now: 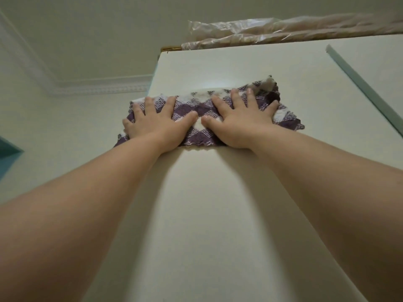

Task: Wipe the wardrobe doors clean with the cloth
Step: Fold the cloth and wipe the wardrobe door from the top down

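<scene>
As both bare arms stretch up and forward, the view looks steeply upward along a tall cream door (218,214) of a wardrobe. A purple-and-white checked cloth (201,109) lies flat against the door near its top, closer to the door's left edge than to its right. It is spread sideways into a wide band, with its upper right corner bunched into a small fold.

The left hand (152,122) presses flat on the left part of the cloth, fingers straight and spread, pointing up. The right hand (242,125) presses flat on the right part in the same way, fingers fanned apart. The two thumbs point toward each other and lie close, with a small patch of cloth showing between them. Neither hand grips or pinches the fabric; both palms bear on it.

To the right, a pale green strip (362,88) runs slantwise down the wardrobe front, and beyond it lies another cream panel (375,53). On top of the wardrobe rests a long bundle in crinkled clear plastic (283,29). A small brass-coloured fitting (170,48) shows at the door's upper left corner. Left of the wardrobe is a pale wall (54,127), edged by a white moulded cornice (98,86) under the ceiling (98,29). A teal shape (8,153) juts in at the far left edge; what it is cannot be told.
</scene>
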Demonstrator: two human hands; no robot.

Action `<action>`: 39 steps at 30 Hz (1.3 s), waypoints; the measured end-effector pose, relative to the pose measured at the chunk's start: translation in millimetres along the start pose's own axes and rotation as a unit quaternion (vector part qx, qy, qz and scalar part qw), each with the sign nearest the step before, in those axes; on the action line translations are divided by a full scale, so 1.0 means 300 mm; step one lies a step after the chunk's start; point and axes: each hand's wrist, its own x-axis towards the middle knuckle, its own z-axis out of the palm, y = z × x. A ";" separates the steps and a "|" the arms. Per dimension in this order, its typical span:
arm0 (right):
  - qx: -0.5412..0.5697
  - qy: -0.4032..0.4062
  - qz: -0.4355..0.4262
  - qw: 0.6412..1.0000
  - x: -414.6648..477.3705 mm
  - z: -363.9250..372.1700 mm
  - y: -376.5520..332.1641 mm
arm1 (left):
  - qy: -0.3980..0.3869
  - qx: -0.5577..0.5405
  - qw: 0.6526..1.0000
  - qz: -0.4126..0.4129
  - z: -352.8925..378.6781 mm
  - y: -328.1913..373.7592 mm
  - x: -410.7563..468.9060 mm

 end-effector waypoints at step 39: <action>-0.005 -0.010 0.076 0.997 -0.534 0.012 0.446 | -0.025 -0.026 0.998 0.055 0.107 0.394 -0.550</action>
